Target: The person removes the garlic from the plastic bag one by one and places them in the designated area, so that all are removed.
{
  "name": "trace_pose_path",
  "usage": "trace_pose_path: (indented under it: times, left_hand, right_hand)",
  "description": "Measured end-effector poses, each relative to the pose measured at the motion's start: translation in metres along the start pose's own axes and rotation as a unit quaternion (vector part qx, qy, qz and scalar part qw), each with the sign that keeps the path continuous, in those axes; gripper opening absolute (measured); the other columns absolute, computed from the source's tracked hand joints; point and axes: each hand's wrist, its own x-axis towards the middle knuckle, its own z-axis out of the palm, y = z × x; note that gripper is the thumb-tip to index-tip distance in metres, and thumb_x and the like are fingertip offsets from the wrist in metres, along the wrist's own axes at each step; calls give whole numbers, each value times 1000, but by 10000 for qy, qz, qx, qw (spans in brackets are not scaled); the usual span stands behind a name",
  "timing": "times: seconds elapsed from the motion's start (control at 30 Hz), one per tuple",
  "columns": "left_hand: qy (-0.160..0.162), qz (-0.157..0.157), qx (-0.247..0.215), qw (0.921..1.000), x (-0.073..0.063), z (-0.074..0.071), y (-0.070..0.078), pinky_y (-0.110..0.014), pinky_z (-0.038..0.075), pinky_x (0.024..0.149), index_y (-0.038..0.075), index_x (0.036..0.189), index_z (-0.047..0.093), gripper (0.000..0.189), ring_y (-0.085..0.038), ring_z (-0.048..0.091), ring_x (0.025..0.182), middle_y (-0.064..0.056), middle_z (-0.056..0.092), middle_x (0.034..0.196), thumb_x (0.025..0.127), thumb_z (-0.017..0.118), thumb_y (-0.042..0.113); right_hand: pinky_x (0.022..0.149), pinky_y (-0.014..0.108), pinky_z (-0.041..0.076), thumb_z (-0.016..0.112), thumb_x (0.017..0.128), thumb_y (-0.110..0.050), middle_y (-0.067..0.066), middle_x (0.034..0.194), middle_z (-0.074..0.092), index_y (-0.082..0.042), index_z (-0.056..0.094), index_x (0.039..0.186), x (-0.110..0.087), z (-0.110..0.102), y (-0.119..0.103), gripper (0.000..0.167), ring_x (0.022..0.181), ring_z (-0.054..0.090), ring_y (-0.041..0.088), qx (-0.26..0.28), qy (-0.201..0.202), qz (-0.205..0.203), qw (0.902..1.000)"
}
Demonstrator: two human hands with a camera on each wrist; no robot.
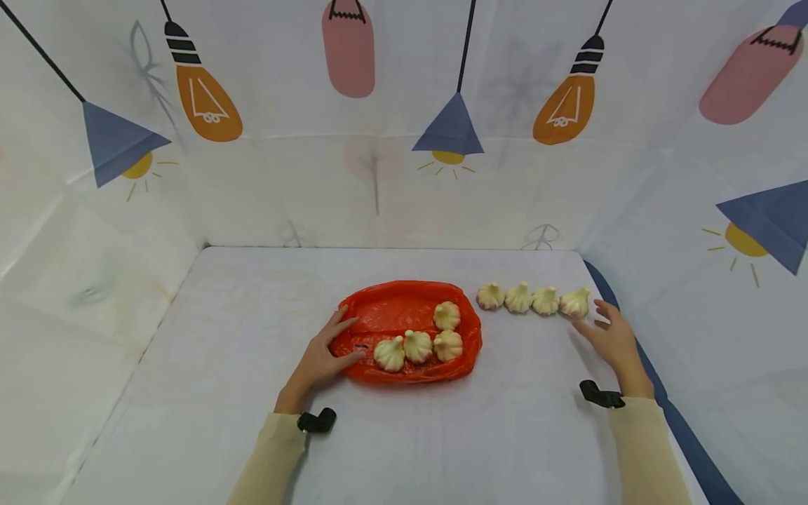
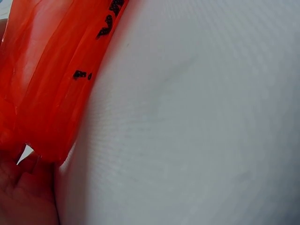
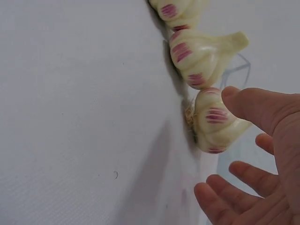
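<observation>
A red plastic bag lies with its mouth spread wide, several garlic bulbs sitting in its right and front part. My left hand holds the bag's left rim, thumb at the front and fingers farther back. Black print shows on the bag's side in the left wrist view. To the right of the bag, more garlic bulbs stand in a row. Beside the rightmost bulb is my right hand, its fingers spread. In the right wrist view the thumb overlaps that bulb, which has purple streaks.
A white-covered table carries everything. Behind it and at both sides hang pale curtains printed with lamps and bulbs. A dark blue strip runs along the table's right edge. Each wrist wears a black camera mount.
</observation>
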Motion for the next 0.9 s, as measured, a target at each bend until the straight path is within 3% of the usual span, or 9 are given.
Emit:
trace_pose_path:
  times: [0.3, 0.57, 0.9]
  left_hand:
    - [7, 56, -68, 10000, 1, 0, -3, -62, 21, 125, 20, 150, 56, 72, -32, 15, 160, -3, 26, 171, 85, 84, 34]
    - [25, 154, -106, 9998, 0, 0, -3, -63, 20, 125, 18, 149, 56, 73, -33, 15, 160, -4, 26, 171, 84, 85, 33]
    - [-16, 26, -88, 10000, 1, -1, 1, -60, 20, 126, 20, 150, 55, 74, -31, 15, 161, -2, 25, 171, 84, 84, 36]
  right_hand:
    - [105, 73, 40, 69, 98, -43, 36, 163, 23, -3, 17, 163, -25, 4, -20, 93, 141, 37, 59, -83, -49, 20, 10000]
    - [105, 68, 45, 76, 95, -31, 34, 160, 31, 0, 28, 159, -37, 17, -53, 86, 138, 41, 58, -27, -32, -829, 9966]
    - [106, 66, 46, 76, 94, -31, 30, 161, 33, -1, 30, 159, -51, 36, -93, 84, 140, 42, 54, -78, -690, -1273, 9894]
